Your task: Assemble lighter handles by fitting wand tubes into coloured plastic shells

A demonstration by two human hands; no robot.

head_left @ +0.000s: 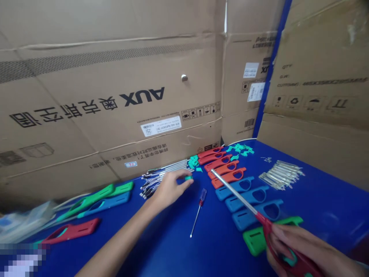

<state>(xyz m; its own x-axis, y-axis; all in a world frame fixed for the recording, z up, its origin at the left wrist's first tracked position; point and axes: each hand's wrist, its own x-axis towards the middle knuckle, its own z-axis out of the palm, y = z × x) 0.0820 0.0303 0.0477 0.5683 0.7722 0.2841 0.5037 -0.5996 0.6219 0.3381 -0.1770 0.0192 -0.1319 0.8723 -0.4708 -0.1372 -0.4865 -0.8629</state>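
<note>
My left hand (170,187) reaches forward over the blue table and pinches a small green plastic piece (188,178) beside a bundle of metal rods with wires (161,175). My right hand (300,246) at the lower right grips a red-handled lighter body (288,252) with a long metal tube (233,192) pointing up and left. A small screwdriver with a red handle (198,211) lies on the table between my hands.
A row of red, orange, blue and green handle shells (245,188) lies right of centre. Green clips (240,149) and clear tubes (281,174) sit behind. More green, blue and red shells (98,202) lie left. Cardboard walls (115,96) enclose the blue table (178,246).
</note>
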